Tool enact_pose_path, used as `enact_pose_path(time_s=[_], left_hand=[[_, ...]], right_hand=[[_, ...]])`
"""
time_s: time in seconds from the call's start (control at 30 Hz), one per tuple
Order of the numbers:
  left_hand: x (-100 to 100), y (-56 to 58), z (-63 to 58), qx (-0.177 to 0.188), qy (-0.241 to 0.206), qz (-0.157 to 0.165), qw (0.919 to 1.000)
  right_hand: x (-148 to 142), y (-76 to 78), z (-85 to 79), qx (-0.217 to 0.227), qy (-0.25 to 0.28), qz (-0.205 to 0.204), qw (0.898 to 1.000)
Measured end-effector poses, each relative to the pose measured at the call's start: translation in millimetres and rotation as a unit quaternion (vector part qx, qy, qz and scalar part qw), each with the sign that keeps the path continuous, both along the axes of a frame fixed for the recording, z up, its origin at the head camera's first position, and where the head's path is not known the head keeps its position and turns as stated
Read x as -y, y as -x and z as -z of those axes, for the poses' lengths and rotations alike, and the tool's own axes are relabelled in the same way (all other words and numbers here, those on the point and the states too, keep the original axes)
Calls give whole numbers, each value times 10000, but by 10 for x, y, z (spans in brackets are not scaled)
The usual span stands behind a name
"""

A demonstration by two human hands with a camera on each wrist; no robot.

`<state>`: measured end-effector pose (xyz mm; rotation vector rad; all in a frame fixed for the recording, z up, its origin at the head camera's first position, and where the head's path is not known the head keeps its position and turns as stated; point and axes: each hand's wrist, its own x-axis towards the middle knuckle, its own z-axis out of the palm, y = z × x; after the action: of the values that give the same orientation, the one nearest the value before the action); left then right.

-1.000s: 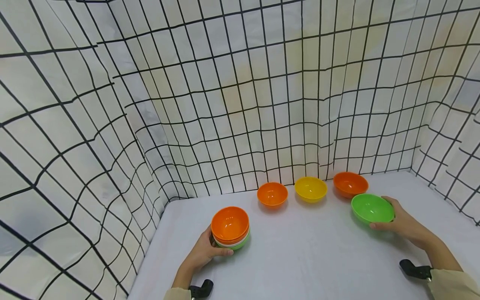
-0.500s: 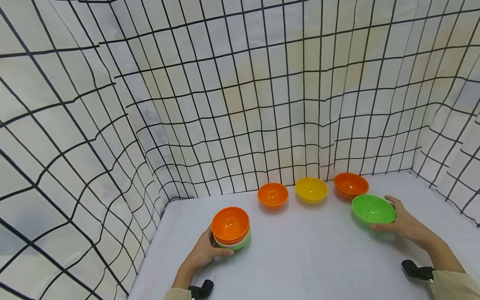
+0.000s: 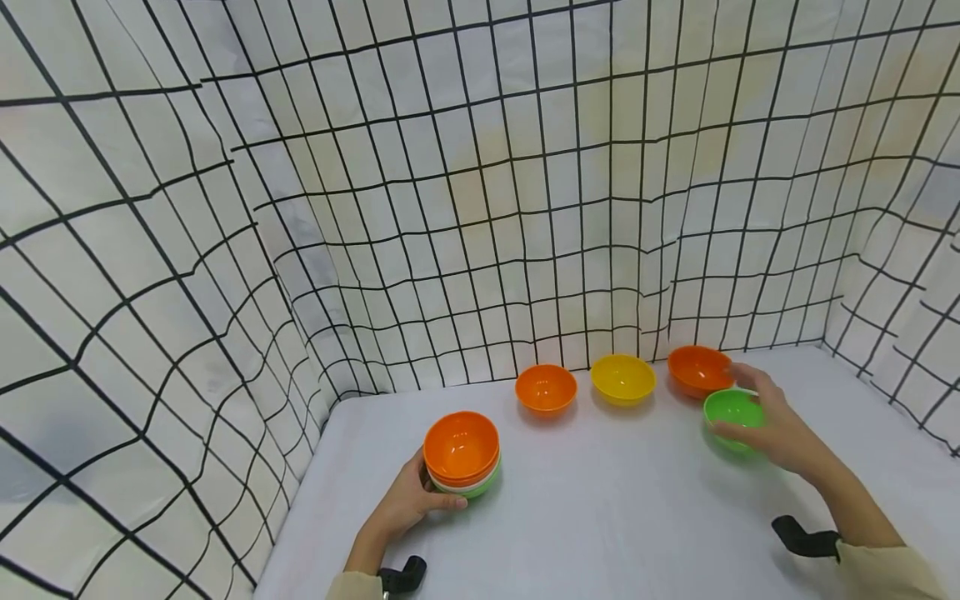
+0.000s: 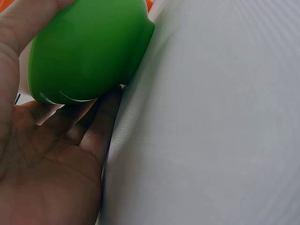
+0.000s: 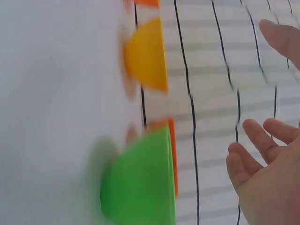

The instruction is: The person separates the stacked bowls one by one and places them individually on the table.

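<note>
On the left of the table, my left hand (image 3: 405,502) grips a nested stack of bowls from its left side, thumb in front and fingers behind. An orange bowl (image 3: 459,446) tops the stack, a white rim shows below, and a green bowl (image 4: 89,51) forms the bottom. Over to the right, my right hand (image 3: 776,429) hovers above a separate green bowl (image 3: 726,408) and hides part of it. Its fingers are spread and hold nothing; the right wrist view shows them apart from that bowl.
Along the back edge stand a small orange bowl (image 3: 546,390), a yellow bowl (image 3: 622,379) and a darker orange bowl (image 3: 697,371), just behind the green one. White cloth covers the table (image 3: 585,517). Black-gridded white curtains (image 3: 525,208) enclose the back and sides.
The right hand has let go of the right-hand green bowl and moved up and left over it. That bowl has stayed in place. The left hand and its stack have not visibly moved.
</note>
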<state>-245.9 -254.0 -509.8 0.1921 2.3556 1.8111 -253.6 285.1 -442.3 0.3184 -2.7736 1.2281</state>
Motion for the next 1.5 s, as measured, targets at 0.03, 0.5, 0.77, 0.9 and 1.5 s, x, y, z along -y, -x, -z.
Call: enact_pose_path(time_s=[0.03, 0.5, 0.77, 0.9, 1.5], left_hand=[[3, 0, -3, 0, 21, 0, 10000], [21, 11, 20, -68, 55, 128, 9999], [18, 10, 26, -47, 104, 104, 9999], [20, 13, 30, -71, 140, 77, 9998], [36, 21, 27, -157, 165, 184, 9996]], right_hand=[[112, -17, -21, -31, 28, -76, 10000], [1504, -61, 91, 562, 841, -1782, 9788], [2116, 66, 229, 956, 995, -2255, 9644], [2366, 146, 262, 953, 1069, -2327, 9619], [2874, 398, 341, 1122, 1138, -2834, 9456]])
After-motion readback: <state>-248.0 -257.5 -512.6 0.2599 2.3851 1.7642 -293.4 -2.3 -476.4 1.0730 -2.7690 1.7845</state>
